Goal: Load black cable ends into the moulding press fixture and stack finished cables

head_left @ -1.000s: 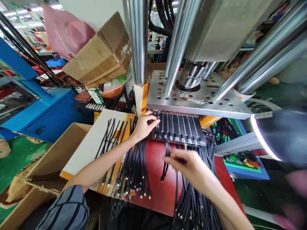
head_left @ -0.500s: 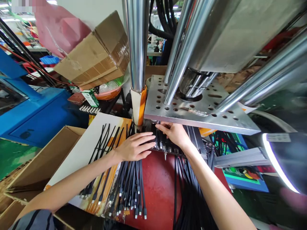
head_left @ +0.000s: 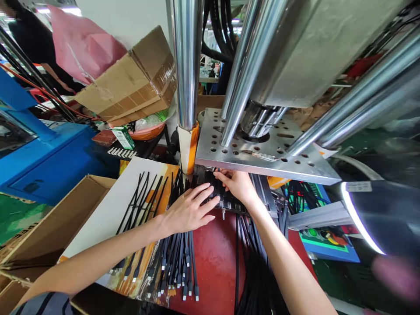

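My left hand (head_left: 189,209) lies palm down with its fingers stretched and apart, fingertips at the front left of a black mould (head_left: 226,202) under the press. My right hand (head_left: 236,187) is at the mould's back, just below the metal press plate (head_left: 262,162), thumb and forefinger pinched. Whatever is between those fingers is too small and hidden to name. Several black cables (head_left: 183,262) with pale metal plug ends lie left of the mould. More black cables (head_left: 254,271) hang in a bundle at the right, partly behind my right forearm.
Steel columns (head_left: 187,65) rise around the press. A white board (head_left: 98,223) with more cables lies left, beside an open cardboard box (head_left: 62,223). A lit ring lamp (head_left: 357,218) stands at right. Another person's dark sleeve (head_left: 29,35) shows at top left.
My left hand has shifted slightly right and its fingers have spread more over the mould. My right hand stays pinched at the mould's back. A person has come into view at top left.
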### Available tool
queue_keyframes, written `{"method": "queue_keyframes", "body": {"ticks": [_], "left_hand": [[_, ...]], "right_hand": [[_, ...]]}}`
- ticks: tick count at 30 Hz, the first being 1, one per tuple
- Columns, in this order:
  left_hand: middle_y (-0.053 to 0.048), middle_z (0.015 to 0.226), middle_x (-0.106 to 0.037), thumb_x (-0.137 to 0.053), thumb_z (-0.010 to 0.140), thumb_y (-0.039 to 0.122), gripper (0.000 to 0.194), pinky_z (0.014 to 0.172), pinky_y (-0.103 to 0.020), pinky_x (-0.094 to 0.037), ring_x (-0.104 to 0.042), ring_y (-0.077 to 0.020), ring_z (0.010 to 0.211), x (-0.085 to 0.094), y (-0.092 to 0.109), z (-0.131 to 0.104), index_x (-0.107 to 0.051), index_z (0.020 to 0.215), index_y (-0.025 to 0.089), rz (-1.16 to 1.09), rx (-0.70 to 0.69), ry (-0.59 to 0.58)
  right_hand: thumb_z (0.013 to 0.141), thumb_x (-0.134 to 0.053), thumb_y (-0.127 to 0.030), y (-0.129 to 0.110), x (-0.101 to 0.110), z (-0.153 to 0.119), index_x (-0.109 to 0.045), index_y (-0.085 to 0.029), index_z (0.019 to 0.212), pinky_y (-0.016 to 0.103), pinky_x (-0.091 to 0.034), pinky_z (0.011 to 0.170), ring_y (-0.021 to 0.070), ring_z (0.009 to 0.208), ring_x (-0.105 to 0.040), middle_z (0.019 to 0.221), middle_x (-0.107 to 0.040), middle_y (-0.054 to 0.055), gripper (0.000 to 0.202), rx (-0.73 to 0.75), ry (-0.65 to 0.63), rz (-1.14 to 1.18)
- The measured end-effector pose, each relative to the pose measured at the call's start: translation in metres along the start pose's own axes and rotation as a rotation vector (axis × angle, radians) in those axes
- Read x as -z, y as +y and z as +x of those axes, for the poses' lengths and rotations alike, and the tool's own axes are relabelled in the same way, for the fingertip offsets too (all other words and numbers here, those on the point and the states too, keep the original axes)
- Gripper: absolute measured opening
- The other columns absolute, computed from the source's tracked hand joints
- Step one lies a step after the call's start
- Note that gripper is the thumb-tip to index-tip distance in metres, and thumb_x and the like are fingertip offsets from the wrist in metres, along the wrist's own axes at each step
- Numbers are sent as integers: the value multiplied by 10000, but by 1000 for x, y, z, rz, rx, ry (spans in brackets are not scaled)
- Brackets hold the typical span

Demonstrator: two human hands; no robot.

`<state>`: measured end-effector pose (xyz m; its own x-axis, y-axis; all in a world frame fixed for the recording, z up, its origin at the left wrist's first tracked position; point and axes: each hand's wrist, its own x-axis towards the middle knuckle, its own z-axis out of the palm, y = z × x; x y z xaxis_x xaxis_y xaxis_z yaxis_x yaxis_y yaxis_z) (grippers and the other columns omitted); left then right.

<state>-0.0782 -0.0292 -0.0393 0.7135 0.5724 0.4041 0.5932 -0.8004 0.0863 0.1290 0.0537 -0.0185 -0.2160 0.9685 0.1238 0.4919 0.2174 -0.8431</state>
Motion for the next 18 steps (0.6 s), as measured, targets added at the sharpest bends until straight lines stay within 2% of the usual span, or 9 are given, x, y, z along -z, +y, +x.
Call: {"method": "queue_keyframes", "body": {"ticks": [3,6,8,10,13,18], "left_hand": [[-206,1493,-553,-552,1021,335,445,1112,-524,-515,-442,-336,1470,0,12,2,-552,1423,143,6,71,17],[-218,1541,-510,-512,1036,322,435,1066,-507,-539,-407,-340,1496,2,23,3,-548,1425,131,60,127,-26],[-233,1583,-454,-514,1033,356,486,1055,-509,-533,-360,-352,1522,4,28,2,-516,1454,112,84,136,-76],[-246,1614,-402,-519,1025,411,568,1080,-523,-502,-321,-359,1540,7,29,4,-472,1489,87,80,138,-113],[-232,1626,-391,-504,1023,459,633,1145,-526,-433,-311,-339,1546,12,22,17,-425,1522,78,42,186,-140],[-235,1577,-465,-499,1022,414,628,1176,-529,-379,-404,-339,1493,16,-6,50,-409,1529,54,12,222,-156]], "right_hand": [[971,-572,-375,-8,5,-14,-677,-122,913,273,-510,496,153,504,-587,713,-657,57,280,2,63,-75],[978,-487,-182,-18,12,-49,-737,-120,1113,331,-572,730,203,743,-677,919,-676,108,291,77,58,-199],[928,-449,-52,-24,11,-72,-733,-146,1257,368,-558,841,241,892,-663,1031,-643,135,445,143,-8,-452],[917,-446,-17,-31,7,-85,-657,-161,1404,390,-550,857,275,936,-641,1054,-619,151,550,159,-80,-790],[971,-469,-78,-43,-2,-76,-554,-173,1507,402,-543,841,302,966,-643,1098,-629,172,551,89,-112,-1102],[1016,-435,-115,-54,-8,-34,-605,-94,1418,425,-524,904,337,1121,-622,1267,-622,246,437,59,-72,-1183]]}}
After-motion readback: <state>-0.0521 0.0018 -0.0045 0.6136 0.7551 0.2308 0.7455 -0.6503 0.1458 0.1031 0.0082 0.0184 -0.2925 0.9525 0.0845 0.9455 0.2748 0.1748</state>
